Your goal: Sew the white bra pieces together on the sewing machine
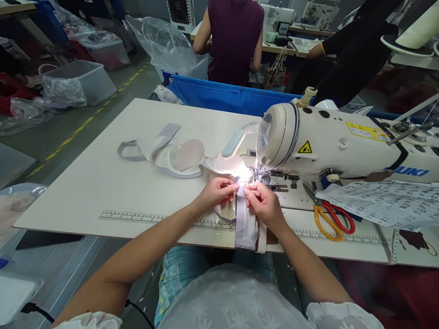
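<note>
My left hand (218, 190) and my right hand (262, 201) both pinch a white fabric piece (245, 221) just in front of the needle area of a cream Juki sewing machine (329, 141). The fabric runs from under the bright lamp spot back toward me and hangs over the table's front edge. The fingertips of the two hands are almost touching at the lit spot. A second white garment with a padded cup and straps (171, 153) lies on the table to the left of the machine head.
Scissors with red and yellow handles (331, 219) lie right of my right hand, beside printed paper sheets (384, 201). The white table (103, 183) has ruler marks along its front. A blue bin (222, 96) stands behind it. Two people stand at the back. Plastic bags and tubs sit on the left floor.
</note>
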{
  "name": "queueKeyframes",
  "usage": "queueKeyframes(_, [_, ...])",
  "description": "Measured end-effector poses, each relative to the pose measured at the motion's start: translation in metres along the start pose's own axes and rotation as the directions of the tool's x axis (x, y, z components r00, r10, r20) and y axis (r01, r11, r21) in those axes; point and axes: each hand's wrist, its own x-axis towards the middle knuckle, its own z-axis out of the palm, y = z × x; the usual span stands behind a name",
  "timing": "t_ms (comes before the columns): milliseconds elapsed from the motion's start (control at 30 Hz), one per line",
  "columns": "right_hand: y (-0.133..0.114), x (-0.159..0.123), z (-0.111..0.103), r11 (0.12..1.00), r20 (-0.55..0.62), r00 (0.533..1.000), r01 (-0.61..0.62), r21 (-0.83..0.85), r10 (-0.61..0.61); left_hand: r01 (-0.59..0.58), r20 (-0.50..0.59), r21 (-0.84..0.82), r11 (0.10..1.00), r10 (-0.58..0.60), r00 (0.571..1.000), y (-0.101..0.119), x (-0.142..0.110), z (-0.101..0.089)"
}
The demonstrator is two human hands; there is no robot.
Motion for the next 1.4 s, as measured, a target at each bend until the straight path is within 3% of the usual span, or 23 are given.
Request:
queueKeyframes(267, [-0.0017,0.0021,0.0005,1.0,0.025,1.0,-0.016,0.009,0.015,-0.05,-0.049,0.043,0.998,0.052,0.997,-0.0025,-0.0005,0.0009])
queueKeyframes(533, [-0.0022,0.0008,-0.0003,0.963,-0.096,0.982,0.134,-0.234,-0.16,0.001,-0.021,-0.001,1.0,-0.001,1.0,-0.0036,0.0004,0.0009])
queueKeyframes(800, [0.0024,0.0016,0.0008,0.827,-0.147,0.912,0.268,-0.495,-0.383,0.033,-0.012,-0.033,0.999,-0.033,0.999,-0.0013,-0.0002,0.003])
queueKeyframes(1133, [-0.0024,-0.0016,-0.0012,0.945,-0.017,0.977,0.201,-0.257,-0.213,-0.012,-0.053,0.053,0.999,0.015,0.998,0.0012,-0.0017,0.0044])
queueKeyframes(1400, [0.0046,0.0001,0.0036,0.865,-0.034,0.945,0.282,-0.416,-0.324,-0.028,-0.053,0.088,0.996,0.032,0.998,0.0028,-0.0032,0.0064])
